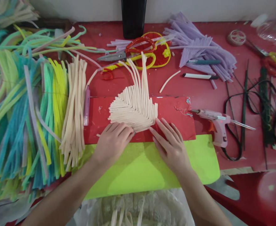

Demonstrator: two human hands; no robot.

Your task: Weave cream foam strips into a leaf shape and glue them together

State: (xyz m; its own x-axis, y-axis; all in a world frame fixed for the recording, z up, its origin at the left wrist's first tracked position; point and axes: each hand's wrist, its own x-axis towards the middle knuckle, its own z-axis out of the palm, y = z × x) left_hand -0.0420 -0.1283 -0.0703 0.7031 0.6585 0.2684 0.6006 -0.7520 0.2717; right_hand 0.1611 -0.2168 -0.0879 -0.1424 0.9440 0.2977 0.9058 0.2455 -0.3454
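Observation:
A leaf-shaped piece of cream pipe cleaners [133, 108] lies on a red board [173, 119], its strands laid in a V pattern and several long ends fanning out at the top. My left hand [112, 142] is at its lower left edge, fingers curled together with thumb and forefinger closed on the bottom rows. At the lower right corner, my right hand [171, 144] lies with its fingers stretched out and apart, the tips touching the edge of the piece. A loose cream pipe cleaner [169, 81] lies just above the board.
Bundled coloured pipe cleaners [15, 119] and cream ones [74, 110] fill the left. Purple stems [199, 47], scissors [128, 50] and a marker [200, 76] lie behind. A glue gun [216, 121] with its cord sits right. A yellow-green cloth [128, 175] covers the front edge.

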